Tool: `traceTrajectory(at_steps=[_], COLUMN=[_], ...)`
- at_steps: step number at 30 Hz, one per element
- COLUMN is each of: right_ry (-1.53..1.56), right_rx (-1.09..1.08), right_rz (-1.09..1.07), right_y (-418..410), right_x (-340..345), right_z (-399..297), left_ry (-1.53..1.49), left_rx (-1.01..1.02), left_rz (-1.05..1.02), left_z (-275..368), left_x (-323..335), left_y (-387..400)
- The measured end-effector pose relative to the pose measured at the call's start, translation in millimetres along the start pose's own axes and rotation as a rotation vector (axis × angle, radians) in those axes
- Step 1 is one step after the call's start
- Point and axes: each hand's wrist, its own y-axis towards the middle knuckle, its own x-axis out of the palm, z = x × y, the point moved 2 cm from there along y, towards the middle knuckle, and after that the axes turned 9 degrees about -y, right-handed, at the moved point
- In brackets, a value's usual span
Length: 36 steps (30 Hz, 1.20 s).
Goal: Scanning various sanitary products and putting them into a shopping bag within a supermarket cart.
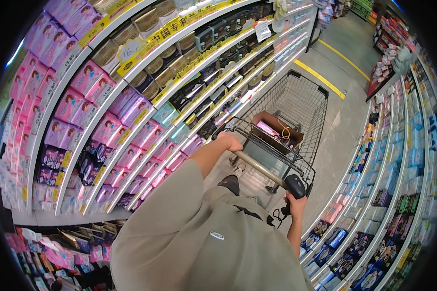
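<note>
A wire shopping cart (315, 127) stands in front of me in a shop aisle. My left hand (230, 142) is closed around the left end of its handlebar (260, 168). At the right end, my right hand (296, 203) grips the handle just below a black plastic end piece (295, 185); its fingers are partly hidden. Inside the cart, near the handle, lies a brown bag (267, 118) with a tan cord. A pink and purple package (267, 129) shows in the bag's opening.
Shelves of pink and purple packages (73, 105) rise close on the left, with gold and black packs farther along. More stocked shelves (389, 174) line the right side. Yellow floor tape (320, 79) crosses the floor beyond the cart. A red display stand (380, 78) is at the far right.
</note>
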Motion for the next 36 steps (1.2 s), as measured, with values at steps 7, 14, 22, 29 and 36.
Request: traceTrajectory(at_steps=[7, 14, 22, 29, 36], right_ry=[0.013, 0.029, 0.06, 0.116, 0.143], right_rx=[0.024, 0.084, 0.138, 0.134, 0.203], right_rz=[0.034, 0.114, 0.145, 0.152, 0.242], right_y=[7.9, 21.6, 37.3, 55.0, 59.6], right_x=[19.3, 31.6, 39.2, 41.1, 43.5], right_z=[-7.2, -13.6, -33.1, -43.4, -51.0], left_ry=[-0.021, -0.097, -0.054, -0.15, -0.277], left_rx=[-0.056, -0.128, 0.035, 0.197, 0.263], left_rz=[0.002, 0.048, 0.028, 0.045, 0.037], left_z=[-7.4, -17.3, -13.2, -17.8, -18.5], left_x=[-19.1, -28.7, -56.9, -53.4, -62.9], left_y=[22.9, 60.6, 66.5, 100.3, 97.5])
